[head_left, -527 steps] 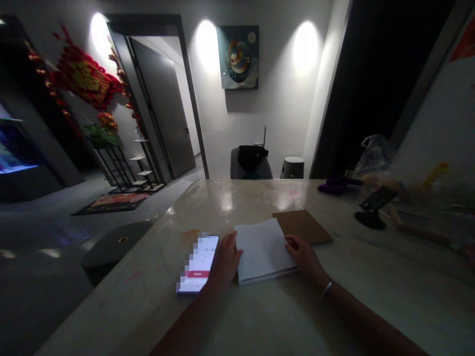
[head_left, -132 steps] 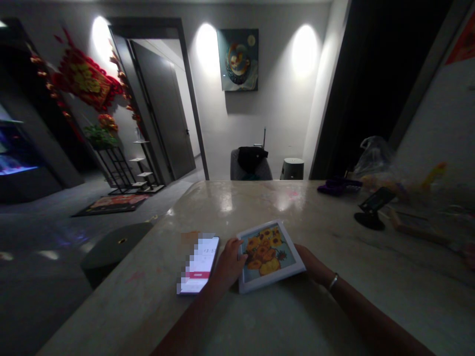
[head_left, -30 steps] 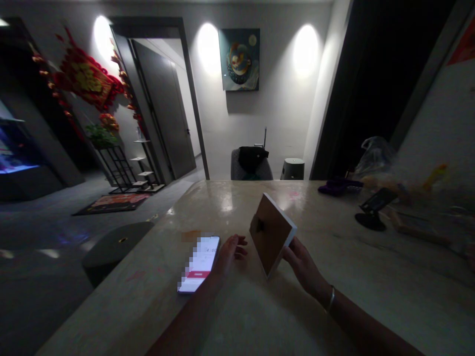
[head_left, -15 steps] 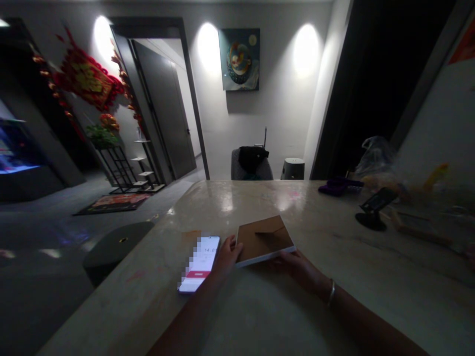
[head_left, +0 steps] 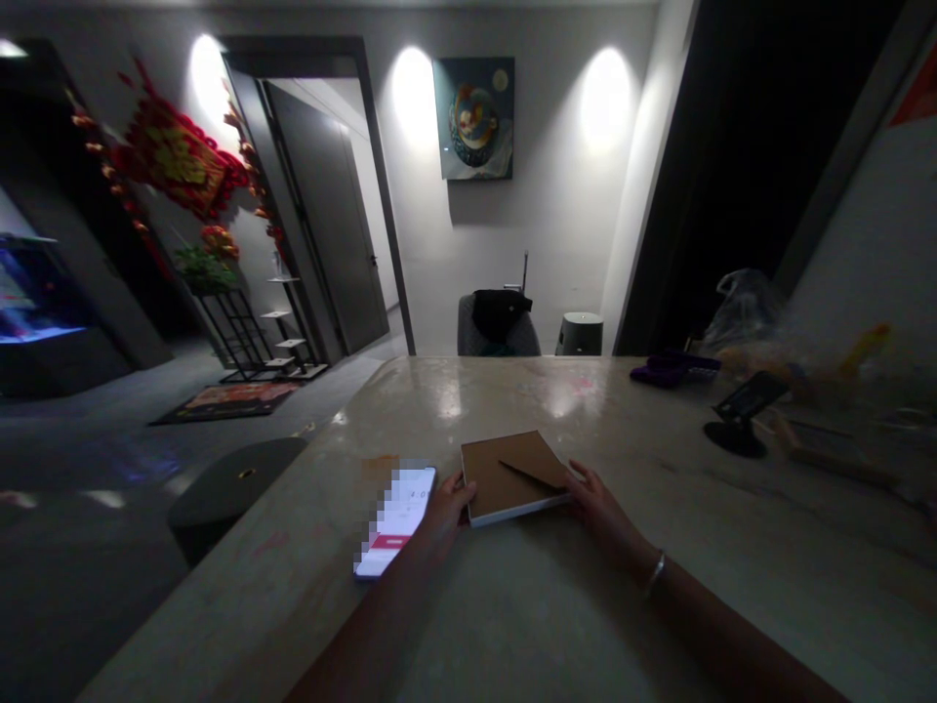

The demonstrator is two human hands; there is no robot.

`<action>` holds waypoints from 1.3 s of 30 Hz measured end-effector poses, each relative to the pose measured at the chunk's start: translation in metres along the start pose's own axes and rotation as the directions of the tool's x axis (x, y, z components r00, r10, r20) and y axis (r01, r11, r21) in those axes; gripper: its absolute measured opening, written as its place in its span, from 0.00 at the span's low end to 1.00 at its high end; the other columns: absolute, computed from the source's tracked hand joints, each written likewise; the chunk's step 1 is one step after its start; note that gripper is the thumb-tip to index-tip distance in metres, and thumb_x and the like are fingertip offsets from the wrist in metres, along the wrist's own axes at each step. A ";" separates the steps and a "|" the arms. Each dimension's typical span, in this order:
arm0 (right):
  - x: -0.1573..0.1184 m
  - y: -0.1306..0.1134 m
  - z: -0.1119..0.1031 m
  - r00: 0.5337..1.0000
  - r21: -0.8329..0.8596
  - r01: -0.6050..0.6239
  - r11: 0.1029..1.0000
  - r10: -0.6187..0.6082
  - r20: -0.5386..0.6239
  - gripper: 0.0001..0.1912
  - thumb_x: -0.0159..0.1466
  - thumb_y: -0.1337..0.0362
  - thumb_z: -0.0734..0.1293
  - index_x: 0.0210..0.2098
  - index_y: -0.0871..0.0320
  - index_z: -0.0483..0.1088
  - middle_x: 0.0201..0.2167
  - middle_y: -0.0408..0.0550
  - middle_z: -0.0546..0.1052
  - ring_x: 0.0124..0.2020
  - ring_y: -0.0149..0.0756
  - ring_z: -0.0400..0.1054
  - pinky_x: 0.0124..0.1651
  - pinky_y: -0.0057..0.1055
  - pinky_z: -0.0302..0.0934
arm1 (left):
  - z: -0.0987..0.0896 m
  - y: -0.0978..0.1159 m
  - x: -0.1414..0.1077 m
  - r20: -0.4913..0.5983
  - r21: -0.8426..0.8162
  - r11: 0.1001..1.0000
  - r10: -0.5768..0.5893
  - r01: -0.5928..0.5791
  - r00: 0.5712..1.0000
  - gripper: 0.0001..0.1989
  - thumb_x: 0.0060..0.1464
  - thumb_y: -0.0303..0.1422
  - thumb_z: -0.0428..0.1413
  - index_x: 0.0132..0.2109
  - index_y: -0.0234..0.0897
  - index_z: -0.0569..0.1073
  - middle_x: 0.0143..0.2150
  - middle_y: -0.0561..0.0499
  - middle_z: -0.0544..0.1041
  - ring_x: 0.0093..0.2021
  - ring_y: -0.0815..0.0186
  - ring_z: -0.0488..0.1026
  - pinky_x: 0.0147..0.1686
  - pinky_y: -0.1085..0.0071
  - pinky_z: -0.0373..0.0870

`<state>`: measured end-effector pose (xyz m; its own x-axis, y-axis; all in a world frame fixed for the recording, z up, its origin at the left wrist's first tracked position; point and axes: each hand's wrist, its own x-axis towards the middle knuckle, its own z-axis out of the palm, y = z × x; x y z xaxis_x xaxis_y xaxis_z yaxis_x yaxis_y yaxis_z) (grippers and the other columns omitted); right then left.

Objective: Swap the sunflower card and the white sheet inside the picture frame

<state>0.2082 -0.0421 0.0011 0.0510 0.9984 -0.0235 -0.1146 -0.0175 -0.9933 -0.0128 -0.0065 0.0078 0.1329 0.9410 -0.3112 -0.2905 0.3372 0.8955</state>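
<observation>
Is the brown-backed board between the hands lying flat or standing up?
Flat: the brown-backed board lies on the stone counter, back upward, with the left hand and right hand beside it.

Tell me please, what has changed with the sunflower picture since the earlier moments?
The sunflower picture was turned over and now lies flat on the table, brown back up. It is no longer lifted: the left hand and right hand stay at its edges. The phone stayed in place.
</observation>
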 end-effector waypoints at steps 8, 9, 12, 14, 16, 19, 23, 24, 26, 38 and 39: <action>0.005 0.012 -0.005 0.923 -0.538 0.269 0.799 -0.374 -0.093 0.25 0.54 0.53 0.63 0.47 0.59 0.61 0.49 0.56 0.66 0.50 0.45 0.61 0.50 0.43 0.57 | 0.001 0.005 -0.002 0.054 -0.093 0.995 0.026 -0.021 0.998 0.27 0.45 0.31 0.57 0.54 0.42 0.62 0.45 0.45 0.74 0.43 0.58 0.72 0.38 0.64 0.69; 0.003 0.011 -0.005 0.912 -0.570 0.296 0.766 -0.404 -0.068 0.24 0.55 0.54 0.63 0.48 0.59 0.60 0.49 0.55 0.65 0.50 0.44 0.60 0.51 0.44 0.56 | 0.002 0.006 -0.003 0.070 -0.105 0.994 0.025 -0.017 0.997 0.27 0.45 0.31 0.57 0.54 0.42 0.61 0.45 0.45 0.73 0.43 0.58 0.72 0.39 0.63 0.69; 0.000 0.009 -0.004 0.913 -0.613 0.335 0.715 -0.408 0.023 0.22 0.56 0.56 0.62 0.48 0.58 0.61 0.47 0.54 0.67 0.49 0.42 0.61 0.53 0.43 0.54 | 0.007 0.009 -0.007 0.150 -0.132 0.991 0.003 0.017 0.989 0.30 0.44 0.32 0.58 0.55 0.40 0.59 0.46 0.44 0.73 0.44 0.57 0.71 0.40 0.62 0.68; -0.001 0.009 -0.003 0.925 -0.611 0.333 0.719 -0.375 0.062 0.21 0.55 0.57 0.63 0.46 0.58 0.63 0.46 0.53 0.69 0.47 0.42 0.62 0.52 0.42 0.55 | 0.011 0.010 -0.010 0.216 -0.142 0.989 -0.005 0.037 0.976 0.30 0.43 0.32 0.59 0.55 0.38 0.59 0.46 0.43 0.73 0.45 0.56 0.71 0.41 0.62 0.68; -0.001 0.011 -0.002 0.926 -0.607 0.335 0.721 -0.370 0.072 0.20 0.54 0.58 0.64 0.46 0.58 0.64 0.44 0.52 0.69 0.46 0.42 0.63 0.51 0.43 0.56 | 0.015 0.011 -0.015 0.274 -0.146 0.989 0.010 0.032 0.962 0.30 0.42 0.31 0.59 0.54 0.38 0.61 0.46 0.44 0.73 0.46 0.56 0.70 0.42 0.63 0.67; 0.000 0.013 -0.002 0.923 -0.605 0.338 0.721 -0.379 0.063 0.19 0.55 0.60 0.63 0.46 0.58 0.64 0.44 0.52 0.70 0.45 0.41 0.63 0.50 0.43 0.57 | 0.020 0.012 -0.022 0.366 -0.146 0.989 0.066 -0.012 0.928 0.28 0.40 0.30 0.61 0.51 0.37 0.64 0.47 0.44 0.72 0.48 0.57 0.68 0.44 0.65 0.66; 0.001 0.013 -0.002 0.919 -0.590 0.343 0.731 -0.392 0.048 0.18 0.56 0.59 0.62 0.45 0.56 0.65 0.44 0.52 0.70 0.45 0.42 0.64 0.50 0.43 0.57 | 0.019 0.012 -0.025 0.434 -0.113 0.993 0.078 -0.032 0.898 0.31 0.37 0.30 0.63 0.52 0.38 0.63 0.48 0.43 0.71 0.49 0.56 0.67 0.44 0.66 0.65; 0.001 0.013 -0.002 0.917 -0.587 0.346 0.732 -0.397 0.044 0.18 0.56 0.59 0.62 0.45 0.56 0.65 0.44 0.52 0.70 0.45 0.42 0.64 0.50 0.43 0.57 | 0.018 0.011 -0.024 0.428 -0.103 0.994 0.074 -0.033 0.901 0.32 0.37 0.31 0.63 0.52 0.39 0.63 0.47 0.43 0.71 0.48 0.56 0.68 0.43 0.66 0.65; 0.001 0.013 -0.001 0.913 -0.588 0.352 0.728 -0.405 0.046 0.17 0.56 0.59 0.61 0.45 0.56 0.65 0.43 0.52 0.70 0.45 0.42 0.64 0.50 0.43 0.57 | 0.016 0.009 -0.021 0.408 -0.087 0.995 0.072 -0.039 0.910 0.33 0.36 0.32 0.64 0.53 0.39 0.63 0.46 0.43 0.72 0.47 0.57 0.69 0.42 0.67 0.65; -0.002 0.009 0.002 0.906 -0.608 0.376 0.699 -0.415 0.083 0.15 0.58 0.61 0.60 0.44 0.56 0.66 0.43 0.51 0.70 0.46 0.41 0.63 0.51 0.43 0.55 | 0.018 0.007 -0.018 0.330 -0.092 0.995 0.074 -0.046 0.941 0.24 0.38 0.34 0.62 0.46 0.36 0.68 0.40 0.45 0.75 0.41 0.59 0.72 0.37 0.68 0.67; -0.002 0.008 0.002 0.902 -0.622 0.386 0.682 -0.422 0.097 0.14 0.57 0.61 0.60 0.43 0.56 0.66 0.43 0.51 0.70 0.45 0.41 0.63 0.51 0.43 0.55 | 0.018 0.007 -0.017 0.317 -0.098 0.995 0.060 -0.030 0.947 0.22 0.40 0.35 0.61 0.44 0.36 0.69 0.40 0.45 0.75 0.42 0.59 0.72 0.38 0.67 0.67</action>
<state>0.2054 -0.0446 -0.0066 -0.0020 0.9127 0.4087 0.5584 0.3401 -0.7567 0.0003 -0.0211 0.0253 0.4086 0.9019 -0.1402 -0.3859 0.3099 0.8690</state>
